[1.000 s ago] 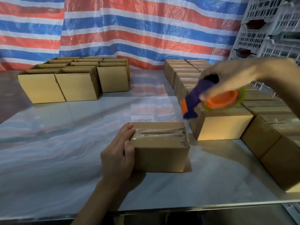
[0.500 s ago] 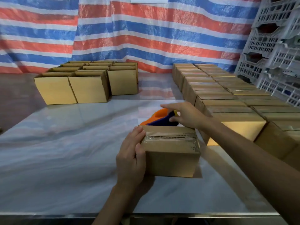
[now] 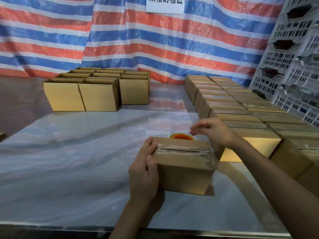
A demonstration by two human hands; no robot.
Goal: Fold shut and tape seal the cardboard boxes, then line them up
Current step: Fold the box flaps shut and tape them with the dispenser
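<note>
taped box [image 3: 185, 171], half-cropped chinese sign [image 3: 165, 5] behind

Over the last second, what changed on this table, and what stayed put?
The right hand brought the tape dispenser down from above the sealed rows, set it on the table behind the taped box and let go; its fingers now hover open over it. The left hand kept holding the box's left end, and the box, the open boxes and sealed rows did not move.

I saw a packing workshop: cardboard boxes [image 3: 229, 116] in rows beyond the fingers [image 3: 200, 126], plastic crates [image 3: 293, 66] stacked right, striped tarp [image 3: 138, 40] behind.
</note>
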